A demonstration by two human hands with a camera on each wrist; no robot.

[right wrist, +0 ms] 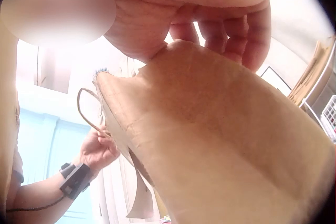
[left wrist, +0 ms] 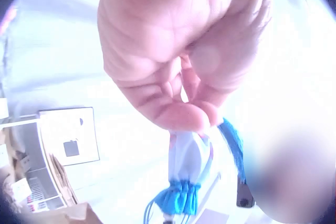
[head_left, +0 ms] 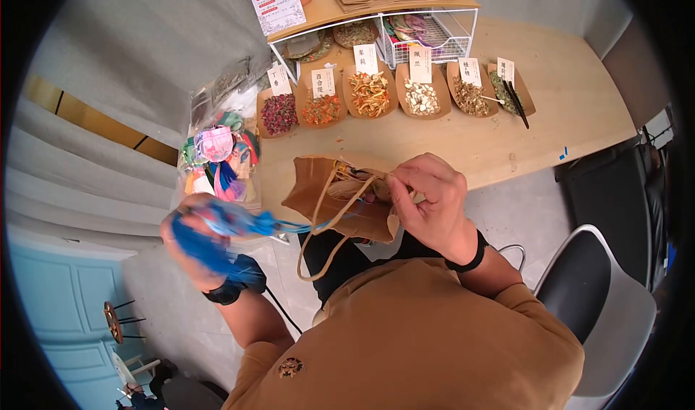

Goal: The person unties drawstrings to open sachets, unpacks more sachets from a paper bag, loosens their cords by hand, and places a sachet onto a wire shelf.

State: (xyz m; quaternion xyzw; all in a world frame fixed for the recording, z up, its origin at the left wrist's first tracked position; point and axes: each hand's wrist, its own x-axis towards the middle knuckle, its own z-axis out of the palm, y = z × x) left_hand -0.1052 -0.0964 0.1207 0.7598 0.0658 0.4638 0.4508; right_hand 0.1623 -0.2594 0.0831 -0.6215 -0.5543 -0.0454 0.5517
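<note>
Upside down below my left hand (left wrist: 178, 40) hangs a pale drawstring pouch (left wrist: 189, 155) with a blue gathered neck, its bottom end pinched between thumb and fingertips. A blue tassel (left wrist: 231, 141) trails from the same grip, and in the head view this hand and the pouch are blurred. The blue cords reach toward a brown paper bag (head_left: 368, 218) with twisted handles (head_left: 320, 211). My right hand (head_left: 438, 204) pinches the bag's rim on its right side. Inside the bag's mouth, some colourful contents (head_left: 346, 186) show in part.
Several paper trays of dried flowers and herbs with label cards (head_left: 366, 59) line the wooden table (head_left: 579, 113). Black tongs (head_left: 517, 104) lie on the rightmost tray. At the left is a pile of colourful pouches (head_left: 216, 146). A white wire rack (head_left: 427, 48) stands behind, a chair (head_left: 615, 316) at right.
</note>
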